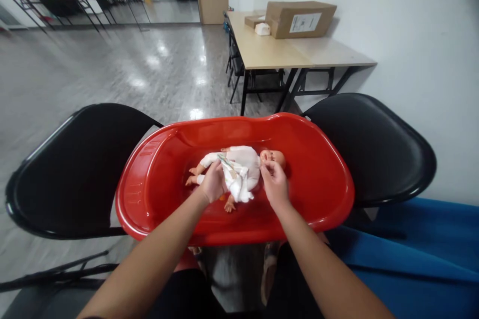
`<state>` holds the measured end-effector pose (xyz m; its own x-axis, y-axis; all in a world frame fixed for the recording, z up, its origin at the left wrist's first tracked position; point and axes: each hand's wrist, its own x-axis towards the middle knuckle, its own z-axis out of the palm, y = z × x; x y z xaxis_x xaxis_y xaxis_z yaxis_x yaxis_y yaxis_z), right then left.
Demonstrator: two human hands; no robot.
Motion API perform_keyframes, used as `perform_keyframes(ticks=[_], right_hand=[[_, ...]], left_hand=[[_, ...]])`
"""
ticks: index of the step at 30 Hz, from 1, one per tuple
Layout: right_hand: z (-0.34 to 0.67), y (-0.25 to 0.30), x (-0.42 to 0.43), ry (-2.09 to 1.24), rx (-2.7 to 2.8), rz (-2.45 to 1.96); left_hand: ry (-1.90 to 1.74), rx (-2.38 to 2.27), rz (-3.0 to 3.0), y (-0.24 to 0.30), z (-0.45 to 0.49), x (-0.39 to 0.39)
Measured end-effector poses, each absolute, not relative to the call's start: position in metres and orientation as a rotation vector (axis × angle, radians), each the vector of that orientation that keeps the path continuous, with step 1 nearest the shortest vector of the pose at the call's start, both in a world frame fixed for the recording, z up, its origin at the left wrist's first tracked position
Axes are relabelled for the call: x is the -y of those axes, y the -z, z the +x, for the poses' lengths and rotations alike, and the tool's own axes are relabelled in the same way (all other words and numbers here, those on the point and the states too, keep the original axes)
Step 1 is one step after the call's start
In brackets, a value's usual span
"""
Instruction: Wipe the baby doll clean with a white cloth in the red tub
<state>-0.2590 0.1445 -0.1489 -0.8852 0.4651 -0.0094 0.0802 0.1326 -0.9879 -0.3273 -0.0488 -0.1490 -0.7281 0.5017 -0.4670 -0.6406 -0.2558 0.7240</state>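
Spreading beneath the grip, the tub point(312, 159) looks stiff and smooth, probably slippery. In it, between the hands, lies the doll point(245, 155), its head point(277, 157) just past the right hand's point(276, 183) fingertips and its feet point(191, 180) left of the left hand point(214, 183). Its body looks soft and likely light, its head and limbs firmer; a palm under the back and another behind the head should hold better than one limb. The cloth point(239, 183), limp-looking and bunched, reaches from the left fingers across the body and is best taken by an edge. The left fingers seem closed on it; the right thumb and finger almost meet by the neck, whether pinching anything I cannot tell.
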Motion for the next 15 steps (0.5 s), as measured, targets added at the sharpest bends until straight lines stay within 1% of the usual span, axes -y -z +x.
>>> perform_keyframes(ticks=[2, 5, 10, 15], right_hand=[[-0.244, 0.129, -0.138, -1.583, 2.171, -0.31], [-0.232, 0.112, -0.128, -1.456, 2.418, -0.076], [-0.227, 0.121, -0.126, -1.531, 2.546, -0.265], [-0.225, 0.139, -0.141, -1.591, 2.483, -0.07]], left_hand=[[-2.192, -1.119, -0.161, 0.139, -0.315, 0.03], [-2.296, -1.016, -0.149, 0.13, -0.293, 0.005], [-2.348, -1.071, -0.211, 0.126, -0.268, -0.018], [-2.365, -1.2, -0.205, 0.137, -0.272, -0.032]])
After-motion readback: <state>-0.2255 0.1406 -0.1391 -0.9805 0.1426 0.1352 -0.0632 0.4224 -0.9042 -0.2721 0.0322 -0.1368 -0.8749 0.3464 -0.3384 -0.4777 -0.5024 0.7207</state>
